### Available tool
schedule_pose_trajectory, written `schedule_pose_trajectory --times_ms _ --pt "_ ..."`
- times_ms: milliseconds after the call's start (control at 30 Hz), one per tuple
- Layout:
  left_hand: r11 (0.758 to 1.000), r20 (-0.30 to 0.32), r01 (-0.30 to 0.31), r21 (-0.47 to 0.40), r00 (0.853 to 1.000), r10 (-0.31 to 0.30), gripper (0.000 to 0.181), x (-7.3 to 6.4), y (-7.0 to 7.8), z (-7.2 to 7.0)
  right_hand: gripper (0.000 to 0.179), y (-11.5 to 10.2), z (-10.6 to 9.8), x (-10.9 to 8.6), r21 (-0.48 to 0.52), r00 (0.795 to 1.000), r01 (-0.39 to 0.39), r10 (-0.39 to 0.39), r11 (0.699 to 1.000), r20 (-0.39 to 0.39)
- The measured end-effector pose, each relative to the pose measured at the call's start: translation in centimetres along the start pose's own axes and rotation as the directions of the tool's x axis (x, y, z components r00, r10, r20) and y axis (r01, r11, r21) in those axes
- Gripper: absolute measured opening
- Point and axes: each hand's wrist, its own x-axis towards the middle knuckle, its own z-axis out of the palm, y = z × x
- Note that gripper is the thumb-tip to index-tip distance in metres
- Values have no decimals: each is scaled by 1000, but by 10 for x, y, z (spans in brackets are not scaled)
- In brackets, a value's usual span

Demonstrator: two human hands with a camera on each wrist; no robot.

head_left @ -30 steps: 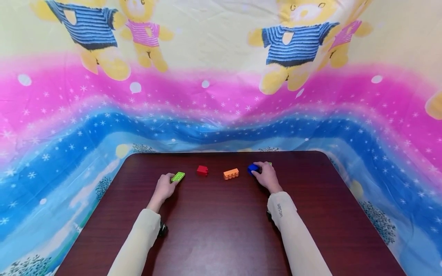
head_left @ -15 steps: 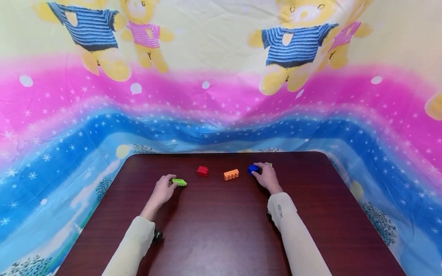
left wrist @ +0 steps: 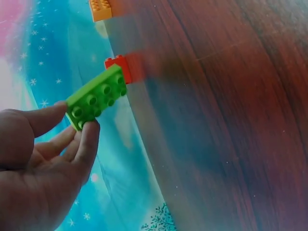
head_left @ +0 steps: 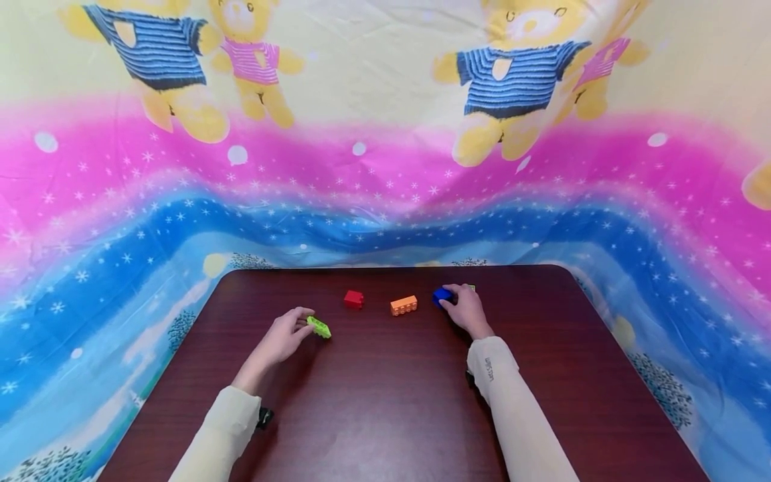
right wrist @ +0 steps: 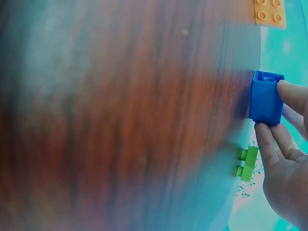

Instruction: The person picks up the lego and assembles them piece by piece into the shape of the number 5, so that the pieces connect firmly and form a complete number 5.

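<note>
My left hand (head_left: 283,338) pinches one end of a light green toy building brick (left wrist: 97,96) between thumb and fingers. Its studs face the wrist camera, and in the head view the brick (head_left: 319,327) is tilted above the table's left half. At the right, my right hand (head_left: 466,310) grips a blue building brick (right wrist: 267,97) by thumb and fingertips; the hollow underside shows at one end. In the head view that hand partly covers the blue brick (head_left: 442,296). A second green brick (right wrist: 248,163) lies just past the right fingers, mostly hidden from the head camera.
Between the hands, a red brick (head_left: 354,299) and an orange brick (head_left: 403,306) lie toward the far side of the dark wooden table (head_left: 385,388). A bear-patterned cloth (head_left: 373,181) hangs behind the table's far edge and along its sides.
My left hand has drawn back slightly toward me, turning the green brick so its far end swings nearer. My right hand and the blue brick have stayed put.
</note>
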Motion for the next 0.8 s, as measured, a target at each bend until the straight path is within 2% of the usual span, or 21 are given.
schedule_pose_trajectory --times_ms 167,400,567,800 --pt "998 58 -51 -28 997 52 34 0 1 5 49 2 0 0 -2 1000 0 0 1000 3" --pt "992 104 -117 -48 987 122 33 0 3 13 49 2 0 1 3 1000 1 -1 1000 6" --pt "989 137 -142 -51 979 148 33 0 2 18 49 0 -1 1 -4 1000 1 -1 1000 1" --pt "987 142 -138 -84 979 148 35 -1 2 22 49 -2 0 -1 -6 1000 -7 7 1000 3"
